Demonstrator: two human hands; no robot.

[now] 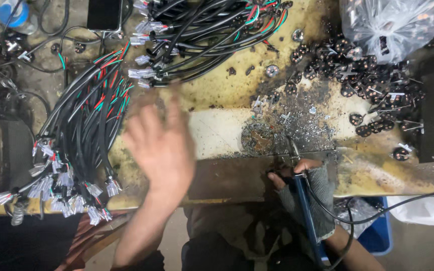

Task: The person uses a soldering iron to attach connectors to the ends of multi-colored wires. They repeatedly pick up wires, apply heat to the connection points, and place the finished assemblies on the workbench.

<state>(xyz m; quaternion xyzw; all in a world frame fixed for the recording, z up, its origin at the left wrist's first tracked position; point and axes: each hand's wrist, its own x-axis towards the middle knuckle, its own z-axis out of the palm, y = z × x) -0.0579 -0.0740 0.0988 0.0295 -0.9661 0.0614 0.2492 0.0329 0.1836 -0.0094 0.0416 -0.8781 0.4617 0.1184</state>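
Counter (227,133) stained and scorched, littered with metal scraps. I see my left hand (161,148) blurred over it, fingers spread wide and holding nothing, nearest the bundle of black cables (84,133) that lies on the counter's left side with clear-sleeved ends toward me. A second cable bundle (202,30) lies at the top. My right hand (302,175), in a grey fingerless glove, has its fingers wrapped tightly round a blue-handled soldering iron (305,206); the tip sits at the counter's near edge, just beside a small round connector plate (257,138). Containers: a clear plastic bag (393,25) top right holds dark parts, too hazy to identify. A loose heap of dark round connectors (362,75) spreads below it. A blue bin (380,233) stands under the counter; I cannot tell its contents.
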